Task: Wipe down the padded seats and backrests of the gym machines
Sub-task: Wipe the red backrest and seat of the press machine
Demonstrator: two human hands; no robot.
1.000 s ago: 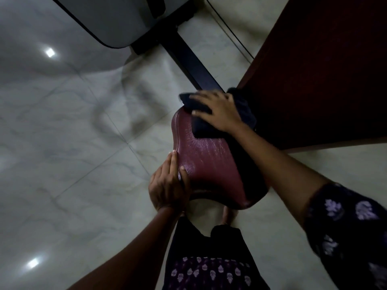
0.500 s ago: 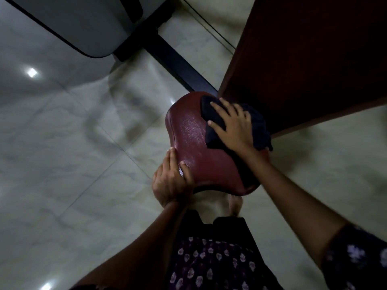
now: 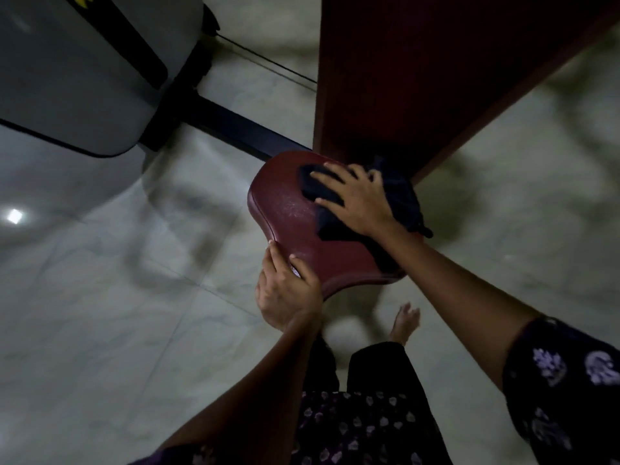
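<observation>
Sitting low over the pale tiled floor (image 3: 100, 313), maroon padded seat (image 3: 295, 216), dark cloth (image 3: 402, 196) pressed flat on it under the right hand (image 3: 360, 199) with fingers spread, left hand (image 3: 288, 290) gripping the near edge, maroon backrest (image 3: 419, 78) rising behind, grey machine housing (image 3: 67, 78) well apart.

A dark cloth (image 3: 401, 199) lies on the maroon padded seat (image 3: 292, 209).

I'm in a dim gym room: a padded maroon seat (image 3: 295, 213) and tall backrest (image 3: 419, 78) on a dark metal frame (image 3: 235, 125), a grey machine panel (image 3: 67, 78), pale marble-look floor tiles (image 3: 100, 313).
</observation>
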